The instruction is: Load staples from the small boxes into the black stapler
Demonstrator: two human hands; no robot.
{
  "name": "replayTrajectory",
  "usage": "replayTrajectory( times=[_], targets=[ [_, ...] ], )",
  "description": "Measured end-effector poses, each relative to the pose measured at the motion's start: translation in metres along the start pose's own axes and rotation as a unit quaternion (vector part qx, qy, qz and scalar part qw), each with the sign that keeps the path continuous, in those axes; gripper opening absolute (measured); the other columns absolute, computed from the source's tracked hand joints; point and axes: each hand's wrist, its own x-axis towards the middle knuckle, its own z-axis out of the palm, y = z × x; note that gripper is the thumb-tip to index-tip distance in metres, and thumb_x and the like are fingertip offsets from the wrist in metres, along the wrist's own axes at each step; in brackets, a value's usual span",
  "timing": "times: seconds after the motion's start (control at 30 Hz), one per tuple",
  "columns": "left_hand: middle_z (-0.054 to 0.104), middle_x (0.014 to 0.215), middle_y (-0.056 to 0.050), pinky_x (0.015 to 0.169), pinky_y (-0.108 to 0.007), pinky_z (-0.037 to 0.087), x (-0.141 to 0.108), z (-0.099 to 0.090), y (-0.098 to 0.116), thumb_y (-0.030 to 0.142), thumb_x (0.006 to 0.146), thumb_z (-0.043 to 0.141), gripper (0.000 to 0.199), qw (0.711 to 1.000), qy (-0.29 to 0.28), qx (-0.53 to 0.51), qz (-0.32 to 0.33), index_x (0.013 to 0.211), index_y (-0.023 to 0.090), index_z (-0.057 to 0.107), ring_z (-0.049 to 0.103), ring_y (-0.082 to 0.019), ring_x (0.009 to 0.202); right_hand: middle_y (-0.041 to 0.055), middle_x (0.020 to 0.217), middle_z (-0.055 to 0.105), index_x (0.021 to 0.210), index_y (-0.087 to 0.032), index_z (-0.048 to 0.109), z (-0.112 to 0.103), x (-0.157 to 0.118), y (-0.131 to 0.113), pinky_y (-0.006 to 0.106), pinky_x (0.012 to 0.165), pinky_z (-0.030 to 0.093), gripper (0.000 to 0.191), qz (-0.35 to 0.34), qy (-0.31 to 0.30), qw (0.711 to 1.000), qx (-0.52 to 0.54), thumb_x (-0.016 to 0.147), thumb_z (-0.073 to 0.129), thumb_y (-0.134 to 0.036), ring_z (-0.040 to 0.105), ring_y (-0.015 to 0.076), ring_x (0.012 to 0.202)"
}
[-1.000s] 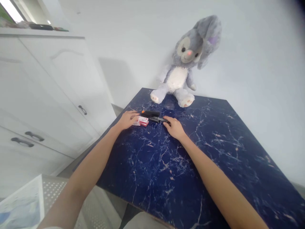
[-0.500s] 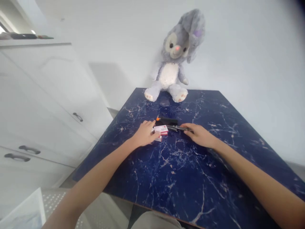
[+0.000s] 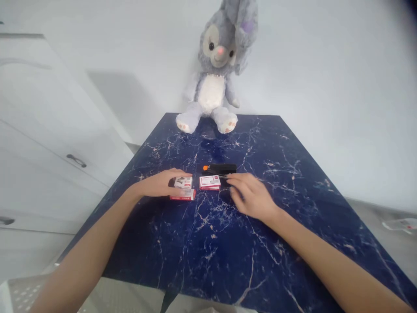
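Evidently, red-and-white boxes (image 3: 183,183) are clasped by the left hand (image 3: 159,183); the right hand (image 3: 254,196) is half-curled, its hold unclear; the lettering cannot be read.

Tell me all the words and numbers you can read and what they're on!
No words or numbers are readable.
White box at the left hand: print, too blurred.
Red box next to it: print, too small.
Middle box: small print and a red mark, too blurred.
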Motion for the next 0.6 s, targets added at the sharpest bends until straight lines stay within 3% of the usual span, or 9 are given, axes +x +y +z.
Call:
replayTrajectory(
  times=[0.07,0.13,0.23,0.3,0.37,0.47,0.53,0.6],
  targets=[
    [0.061,0.139,-0.009,0.105,-0.041,0.046,0.000,0.003,-0.004,0.048,0.090,0.064,0.059,1.000,-0.014,-0.019,0.010,0.145,0.028,0.054,0.060,-0.029,0.121,0.0127,0.137,0.063,0.135,-0.018,0.056,0.006,0.005,-0.013,0.051,0.106,0.051,0.042,-0.013,-0.054,0.998,0.005,0.093,0.056,-0.016,0.059,0.0303,0.122],
    [0.063,0.138,-0.007,0.102,-0.041,0.049,0.001,0.005,-0.009,0.050,0.087,0.067,0.059,0.999,-0.007,-0.048,-0.010,0.142,0.028,0.058,0.062,-0.030,0.118,0.0109,0.127,0.069,0.132,-0.018,0.060,0.012,0.008,-0.020,0.049,0.107,0.052,0.038,0.001,-0.068,0.998,0.014,0.094,0.057,-0.017,0.057,0.0309,0.125],
    [0.064,0.139,-0.006,0.101,-0.042,0.052,0.012,0.012,-0.016,0.055,0.083,0.070,0.063,0.987,0.103,-0.099,-0.067,0.139,0.028,0.060,0.065,-0.029,0.116,0.0085,0.107,0.073,0.113,-0.022,0.068,0.016,0.009,-0.020,0.045,0.101,0.055,0.022,0.033,-0.051,0.997,0.057,0.093,0.059,-0.017,0.060,0.0284,0.119],
    [0.063,0.139,-0.008,0.103,-0.042,0.051,0.030,0.018,-0.018,0.054,0.083,0.069,0.062,0.971,0.192,-0.120,-0.078,0.137,0.025,0.061,0.066,-0.028,0.114,0.0088,0.105,0.071,0.105,-0.022,0.068,0.015,0.008,-0.018,0.043,0.096,0.056,0.016,0.046,-0.044,0.994,0.093,0.094,0.057,-0.016,0.064,0.0258,0.110],
    [0.065,0.136,-0.009,0.103,-0.043,0.051,0.054,0.022,-0.014,0.051,0.085,0.068,0.058,0.965,0.221,-0.124,-0.063,0.135,0.022,0.062,0.068,-0.027,0.109,0.0096,0.107,0.069,0.104,-0.021,0.067,0.012,0.004,-0.017,0.042,0.093,0.056,0.015,0.050,-0.044,0.991,0.115,0.095,0.056,-0.016,0.064,0.0244,0.104],
    [0.067,0.133,-0.009,0.107,-0.044,0.048,0.086,0.026,0.000,0.044,0.093,0.058,0.046,0.975,0.203,-0.091,-0.014,0.132,0.019,0.064,0.067,-0.025,0.112,0.0095,0.108,0.068,0.107,-0.022,0.065,0.001,-0.005,-0.015,0.045,0.093,0.055,0.016,0.042,-0.047,0.989,0.134,0.095,0.056,-0.017,0.063,0.0251,0.104],
    [0.067,0.133,-0.008,0.113,-0.045,0.041,0.097,0.030,0.014,0.038,0.100,0.045,0.039,0.971,0.235,-0.044,0.009,0.128,0.020,0.067,0.060,-0.025,0.123,0.0088,0.109,0.069,0.109,-0.024,0.065,-0.007,-0.014,-0.012,0.046,0.092,0.055,0.018,0.039,-0.050,0.987,0.147,0.095,0.056,-0.016,0.062,0.0251,0.104],
    [0.064,0.138,-0.008,0.117,-0.048,0.036,0.098,0.038,0.029,0.038,0.100,0.046,0.039,0.966,0.255,0.013,0.046,0.130,0.021,0.065,0.052,-0.026,0.131,0.0086,0.110,0.069,0.109,-0.024,0.066,-0.014,-0.020,-0.008,0.046,0.092,0.055,0.020,0.046,-0.057,0.986,0.151,0.094,0.056,-0.014,0.062,0.0250,0.104]
  ],
)
